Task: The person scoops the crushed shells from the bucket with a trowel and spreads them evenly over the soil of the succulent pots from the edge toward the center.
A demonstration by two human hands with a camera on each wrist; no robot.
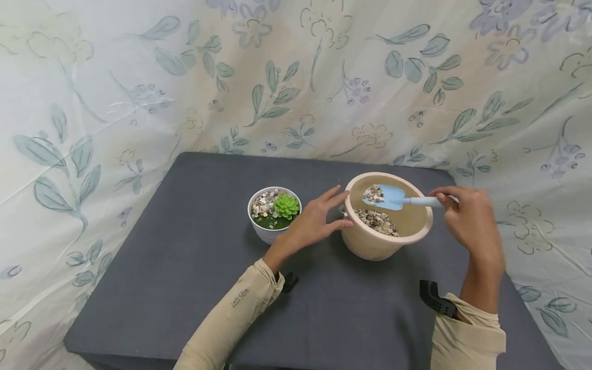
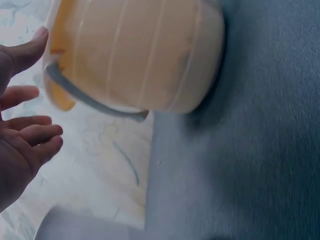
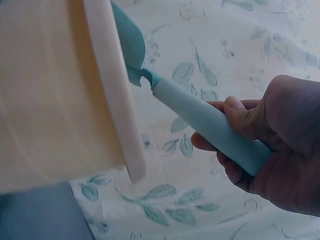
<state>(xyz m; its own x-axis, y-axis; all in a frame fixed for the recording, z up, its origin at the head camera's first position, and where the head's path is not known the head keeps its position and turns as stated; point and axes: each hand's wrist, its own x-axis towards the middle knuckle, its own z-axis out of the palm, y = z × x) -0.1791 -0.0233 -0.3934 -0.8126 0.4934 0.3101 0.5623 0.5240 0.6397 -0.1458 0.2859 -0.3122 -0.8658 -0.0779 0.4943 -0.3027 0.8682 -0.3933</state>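
A cream bucket (image 1: 370,247) stands on the dark table with pebbles (image 1: 377,222) in its bottom. My right hand (image 1: 474,220) grips the pale handle of a light blue trowel (image 1: 393,197). The trowel's blade is over the bucket's mouth and carries a small heap of pebbles (image 1: 373,193). My left hand (image 1: 313,218) is at the bucket's left rim, thumb and fingers spread and holding nothing. In the left wrist view, the bucket's grey carrying handle (image 2: 95,102) hangs down its side. Close by the left hand sits a white bowl (image 1: 265,235).
The bowl contains a green succulent (image 1: 286,206), pebbles (image 1: 264,203) and a dark green layer. The left forearm passes just in front of it. A grey cloth covers the table (image 1: 194,246), and a floral curtain (image 1: 296,77) hangs behind and at both sides.
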